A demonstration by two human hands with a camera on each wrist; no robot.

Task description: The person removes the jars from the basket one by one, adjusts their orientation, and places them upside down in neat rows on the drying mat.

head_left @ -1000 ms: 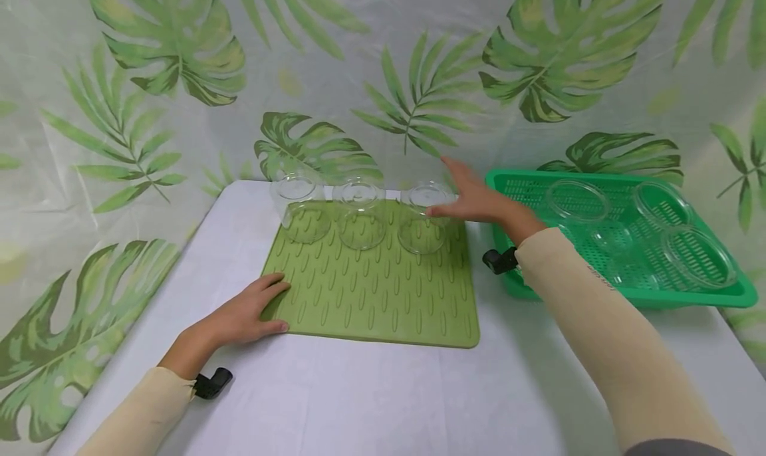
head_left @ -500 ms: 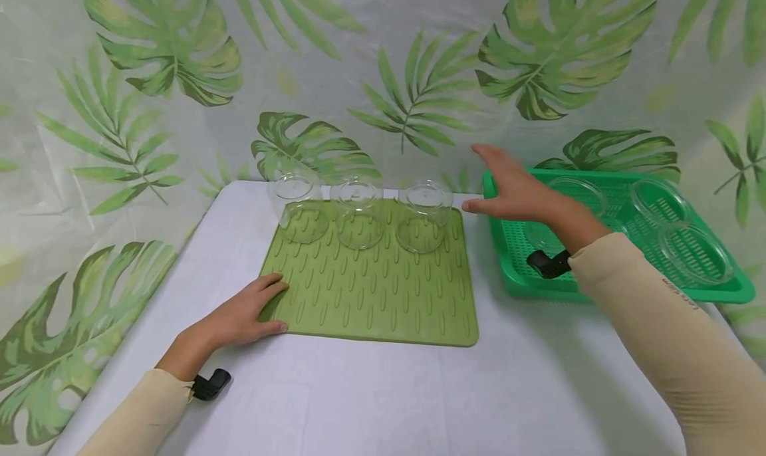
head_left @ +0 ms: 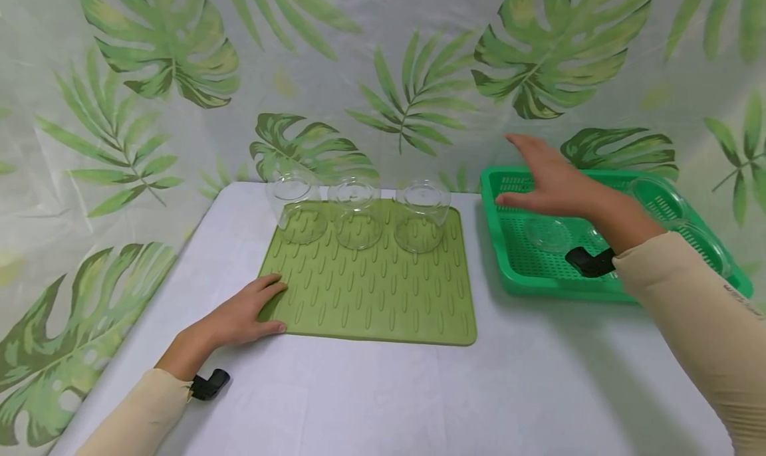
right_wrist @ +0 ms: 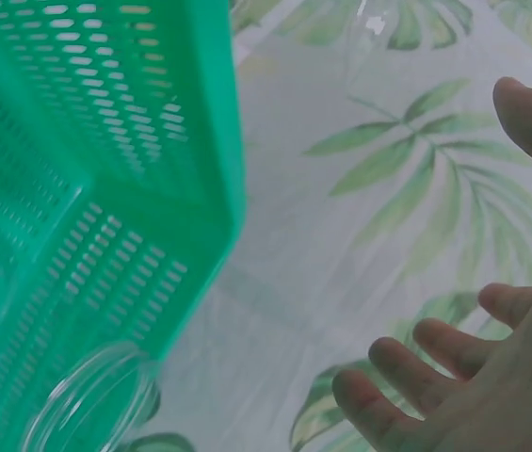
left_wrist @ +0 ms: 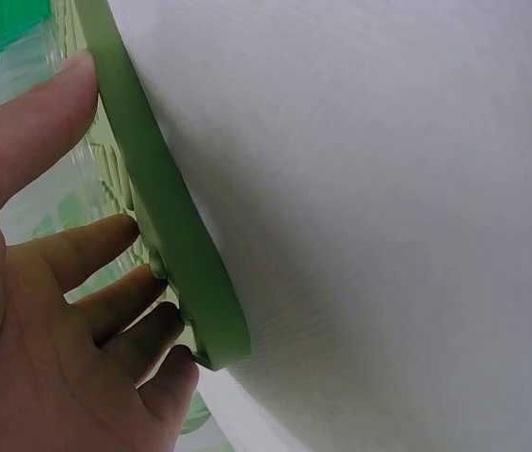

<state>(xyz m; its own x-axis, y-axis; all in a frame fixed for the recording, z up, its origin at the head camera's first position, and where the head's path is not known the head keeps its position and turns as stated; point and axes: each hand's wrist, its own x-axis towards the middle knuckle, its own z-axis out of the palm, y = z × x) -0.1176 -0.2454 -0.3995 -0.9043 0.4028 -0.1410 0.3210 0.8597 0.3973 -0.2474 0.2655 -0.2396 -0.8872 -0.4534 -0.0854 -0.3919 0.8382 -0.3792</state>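
My left hand (head_left: 239, 316) rests on the left edge of a green ribbed mat (head_left: 365, 296), its fingers loosely spread. In the left wrist view, the thumb and fingertips touch the mat's rim (left_wrist: 157, 169). Along the back of the mat stand three clear cups in a row: a left cup (head_left: 293, 189), a middle cup (head_left: 355, 193) and a right cup (head_left: 422, 197). They appear upside down. Over the left part of a green plastic basket (head_left: 501, 256), my right hand (head_left: 556, 183) hovers with spread fingers, holding nothing. Clear cups (head_left: 658, 197) lie in the basket, partly hidden by my right arm.
A white cloth (head_left: 371, 396) covers the table. Behind it hangs a leaf-printed sheet (head_left: 335, 57). The basket stands right of the mat, with a strip of cloth between them. In the right wrist view, a cup rim (right_wrist: 87, 405) shows inside the basket.
My right hand has moved from beside the right cup on the mat to the right, over the basket. My left hand and the three cups have stayed in place.
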